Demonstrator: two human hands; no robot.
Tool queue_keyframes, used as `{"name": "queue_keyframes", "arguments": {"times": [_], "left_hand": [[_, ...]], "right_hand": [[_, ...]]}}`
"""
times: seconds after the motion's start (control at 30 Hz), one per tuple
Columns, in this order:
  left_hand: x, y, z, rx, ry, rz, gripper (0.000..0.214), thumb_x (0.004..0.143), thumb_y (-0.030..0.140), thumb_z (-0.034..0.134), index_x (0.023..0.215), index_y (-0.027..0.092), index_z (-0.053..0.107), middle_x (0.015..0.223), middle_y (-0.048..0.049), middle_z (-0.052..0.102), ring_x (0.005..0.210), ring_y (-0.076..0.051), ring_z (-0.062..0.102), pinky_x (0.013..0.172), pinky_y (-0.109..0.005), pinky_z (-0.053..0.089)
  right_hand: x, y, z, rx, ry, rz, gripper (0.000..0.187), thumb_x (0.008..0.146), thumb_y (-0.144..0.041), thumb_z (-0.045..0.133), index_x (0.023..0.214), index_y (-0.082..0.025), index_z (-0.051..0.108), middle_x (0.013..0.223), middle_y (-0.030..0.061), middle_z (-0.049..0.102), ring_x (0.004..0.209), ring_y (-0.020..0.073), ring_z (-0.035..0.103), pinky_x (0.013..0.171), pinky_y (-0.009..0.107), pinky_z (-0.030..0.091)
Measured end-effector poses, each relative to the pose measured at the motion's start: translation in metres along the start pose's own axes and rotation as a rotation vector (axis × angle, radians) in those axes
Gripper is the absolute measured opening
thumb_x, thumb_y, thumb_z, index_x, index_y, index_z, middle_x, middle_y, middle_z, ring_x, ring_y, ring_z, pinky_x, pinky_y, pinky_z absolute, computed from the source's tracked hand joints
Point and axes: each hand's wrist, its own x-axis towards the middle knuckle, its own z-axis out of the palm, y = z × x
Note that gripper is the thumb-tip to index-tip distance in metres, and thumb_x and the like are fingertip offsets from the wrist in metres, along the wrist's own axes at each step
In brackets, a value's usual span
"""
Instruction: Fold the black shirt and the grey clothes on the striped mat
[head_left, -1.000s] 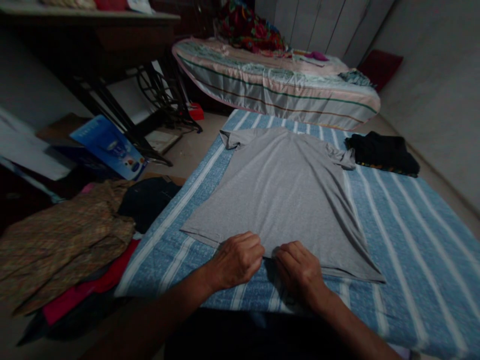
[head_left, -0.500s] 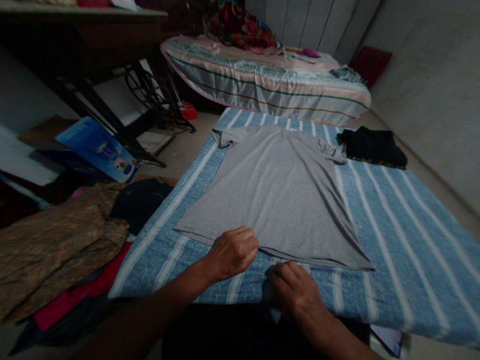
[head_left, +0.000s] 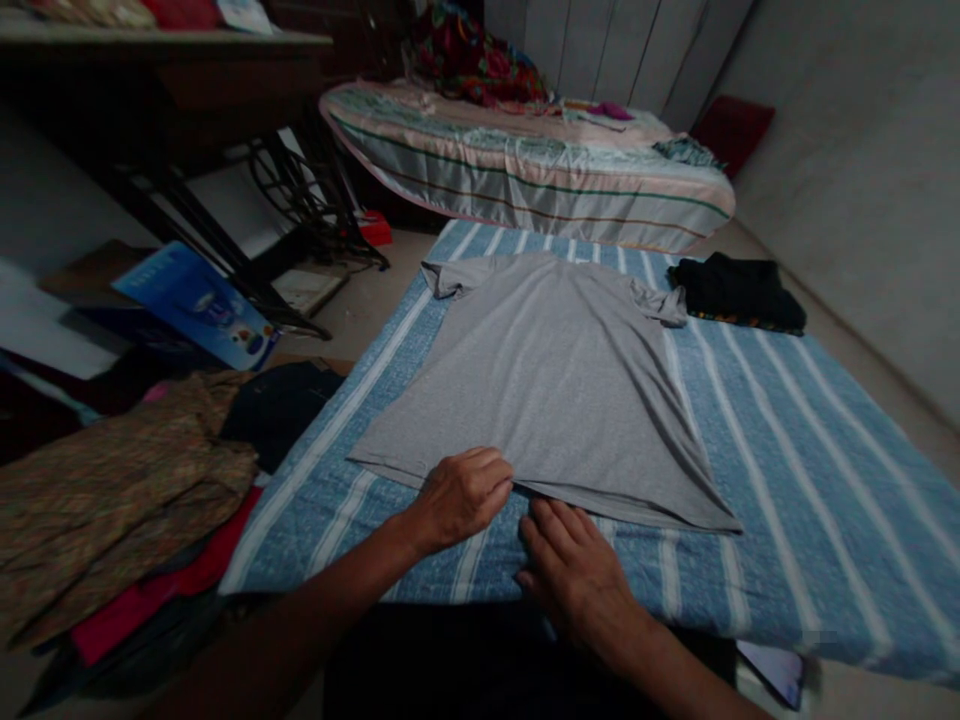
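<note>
"Grey fabric, that shirt (head_left: 562, 380). What's going on along its hem?"

"The left hand (head_left: 465, 492) is on it, a little left of the middle, fingers bunched together. Their tips are hidden, so I can't tell whether they pinch the fabric."

"And the right hand (head_left: 576, 570)?"

"Palm down, fingers slightly apart, over the striped cloth (head_left: 772, 500) near its close edge. The fingertips are just beside the hem; whether they touch it, I can't tell."

"Where's the shirt on that cloth?"

"Spread out, hem toward the near edge, neck toward the far edge. One sleeve reaches nearly to the left edge; the other, crumpled, ends beside some folded black clothing (head_left: 739, 290) by the right edge, toward the far corner."

"Anything past the edges?"

"Off the left, a checked brown garment (head_left: 135, 490) and a dark garment (head_left: 281, 405), with a blue printed box (head_left: 199, 305) behind. Beyond the far edge, a bed (head_left: 555, 190) carries a red-patterned bundle (head_left: 487, 65)."
</note>
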Motion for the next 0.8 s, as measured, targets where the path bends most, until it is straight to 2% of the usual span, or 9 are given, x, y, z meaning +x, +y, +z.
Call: {"name": "queue_keyframes", "arguments": {"times": [0.1,0.2,0.27,0.37,0.47,0.53,0.67,0.8], "left_hand": [[0.001,0.001,-0.002,0.016,-0.006,0.001,0.021,0.089,0.016,0.042,0.073,0.017,0.056,0.067,-0.0011,0.052,0.065,-0.014,0.051,0.059,-0.025,0.040],[0.001,0.001,0.000,0.047,-0.006,-0.001,0.021,0.089,0.017,0.042,0.073,0.017,0.056,0.068,-0.0014,0.052,0.064,-0.014,0.050,0.059,-0.025,0.039],[0.000,0.000,0.002,0.064,0.001,0.007,0.020,0.089,0.017,0.042,0.073,0.017,0.055,0.068,-0.0016,0.052,0.064,-0.014,0.050,0.059,-0.025,0.039],[-0.003,-0.001,0.006,0.079,0.003,0.022,0.019,0.089,0.018,0.042,0.075,0.018,0.056,0.069,-0.0018,0.052,0.065,-0.014,0.049,0.060,-0.025,0.039],[-0.005,-0.002,0.008,0.106,-0.008,0.021,0.017,0.088,0.019,0.043,0.077,0.018,0.056,0.071,-0.0020,0.051,0.066,-0.015,0.048,0.061,-0.026,0.040],[-0.005,-0.002,0.009,0.120,-0.015,0.023,0.016,0.087,0.020,0.043,0.077,0.018,0.056,0.071,-0.0021,0.051,0.067,-0.015,0.048,0.062,-0.026,0.040],[-0.004,0.000,0.008,0.116,-0.018,0.026,0.016,0.087,0.019,0.044,0.077,0.018,0.056,0.071,-0.0020,0.050,0.067,-0.015,0.048,0.062,-0.026,0.040],[-0.001,0.001,0.007,0.143,-0.040,0.003,0.017,0.087,0.020,0.043,0.076,0.018,0.056,0.070,-0.0018,0.050,0.067,-0.015,0.048,0.061,-0.025,0.040]], "right_hand": [[-0.001,0.001,0.003,-0.022,-0.090,0.023,0.043,0.084,-0.030,0.058,0.124,-0.012,0.052,0.129,0.0156,0.054,0.119,0.0308,0.047,0.097,0.048,0.044],[-0.006,-0.002,0.003,-0.033,-0.119,0.027,0.051,0.084,-0.032,0.059,0.129,-0.011,0.048,0.135,0.0171,0.049,0.124,0.0316,0.044,0.098,0.050,0.043],[-0.013,-0.004,0.003,-0.052,-0.091,-0.008,0.053,0.083,-0.030,0.057,0.131,-0.008,0.047,0.137,0.0190,0.047,0.128,0.0334,0.040,0.099,0.051,0.042],[-0.025,-0.006,0.006,-0.063,0.022,-0.050,0.044,0.084,-0.019,0.050,0.126,-0.008,0.050,0.133,0.0187,0.051,0.129,0.0329,0.039,0.097,0.051,0.043],[-0.037,-0.002,0.008,-0.038,0.130,-0.051,0.035,0.085,-0.011,0.044,0.118,-0.011,0.055,0.121,0.0164,0.060,0.122,0.0297,0.048,0.092,0.049,0.047],[-0.045,0.002,0.006,-0.024,0.158,-0.039,0.032,0.086,-0.010,0.043,0.114,-0.014,0.057,0.111,0.0139,0.064,0.111,0.0270,0.055,0.087,0.046,0.049],[-0.052,0.007,-0.005,-0.063,0.113,-0.003,0.029,0.087,-0.009,0.041,0.107,-0.015,0.060,0.101,0.0130,0.065,0.095,0.0256,0.059,0.077,0.042,0.050],[-0.047,0.007,-0.015,-0.076,0.089,-0.001,0.033,0.085,-0.004,0.036,0.105,-0.012,0.061,0.101,0.0139,0.064,0.096,0.0265,0.056,0.078,0.040,0.049]]}}
